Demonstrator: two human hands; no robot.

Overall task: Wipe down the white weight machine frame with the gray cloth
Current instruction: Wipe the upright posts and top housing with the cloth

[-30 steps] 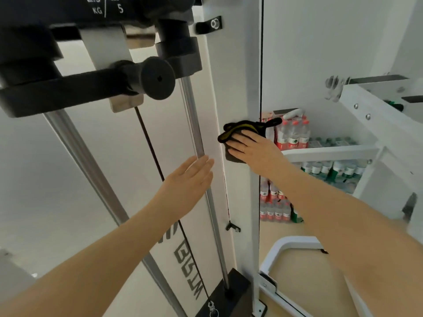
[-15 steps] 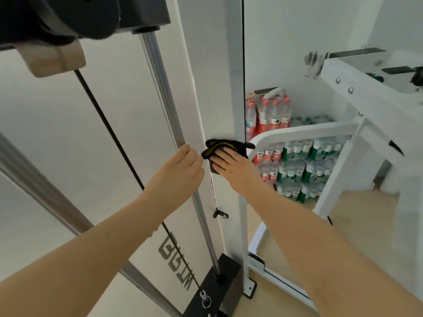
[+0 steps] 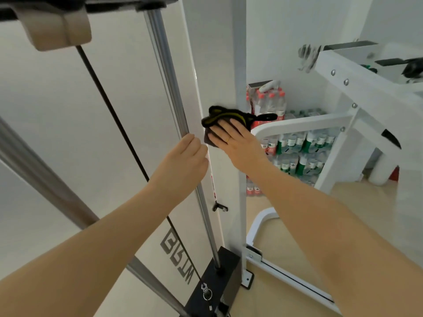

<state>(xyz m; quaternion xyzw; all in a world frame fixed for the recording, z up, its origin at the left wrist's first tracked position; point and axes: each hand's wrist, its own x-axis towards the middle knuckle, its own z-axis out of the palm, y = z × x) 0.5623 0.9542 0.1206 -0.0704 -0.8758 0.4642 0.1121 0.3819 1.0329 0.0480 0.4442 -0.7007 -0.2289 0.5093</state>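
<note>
The right hand [image 3: 235, 143] lies flat with its fingers straight and close together, pressing the gray cloth [image 3: 225, 122] against the white weight machine frame [image 3: 219, 65], on the face of the tall upright post about halfway up its visible length. The cloth is bunched, dark with a yellow edge, and pokes out above and to the left of the fingertips; a strap-like end of it reaches past the post's right edge. A ring sits on one finger of that hand.

The left hand [image 3: 186, 156] is at the silver guide rod [image 3: 170, 74] just left of the post, fingers curled toward the rod; it seems to grip it, though the fingertips are hidden behind the hand. A thin black cable [image 3: 109, 106] runs slantwise left of the rod, down to the black base block [image 3: 217, 280] at the foot of the frame.

Beyond the post's right edge, packs of water bottles [image 3: 297, 152] are stacked on the floor behind a white curved bar [image 3: 304, 122] of a neighbouring machine
</note>
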